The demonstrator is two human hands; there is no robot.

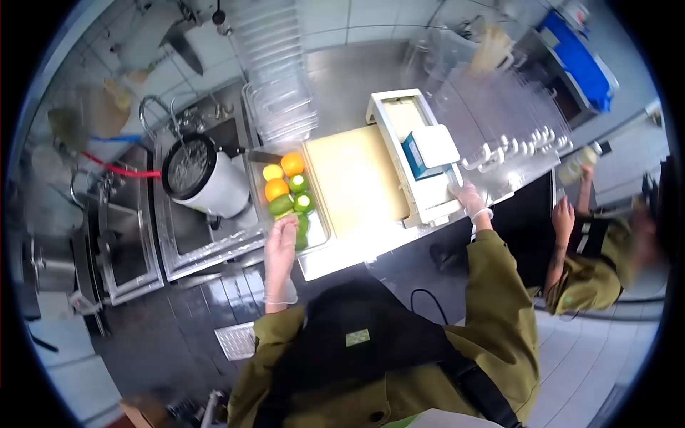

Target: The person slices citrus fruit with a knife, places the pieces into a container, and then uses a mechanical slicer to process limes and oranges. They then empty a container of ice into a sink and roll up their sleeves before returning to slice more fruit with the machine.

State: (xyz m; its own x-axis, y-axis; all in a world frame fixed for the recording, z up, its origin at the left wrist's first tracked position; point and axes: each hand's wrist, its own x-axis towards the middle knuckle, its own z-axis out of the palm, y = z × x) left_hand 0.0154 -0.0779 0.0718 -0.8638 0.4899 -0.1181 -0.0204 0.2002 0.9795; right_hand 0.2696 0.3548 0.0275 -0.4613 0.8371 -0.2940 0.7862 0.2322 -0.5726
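Observation:
My left hand [279, 247], in a clear glove, is at the near left edge of a clear tray [326, 222]. Its fingers are pinched together beside the fruit, and whatever they hold is hidden. In the tray lie oranges [292, 164] and several limes [280, 205], some with cut ends. A cream-coloured slicer [435, 201] with a teal and white pusher block [430, 151] stands to the right of a pale cutting board [351, 178]. My right hand [470, 200], gloved too, grips the slicer's near right edge.
Stacked clear containers [282, 107] stand behind the tray. A white bucket with a black rim [221, 187] sits over the sink on the left, near a knife [260, 155]. White-handled clear containers [499, 153] are on the right. A co-worker [592, 264] stands at the far right, holding a bottle.

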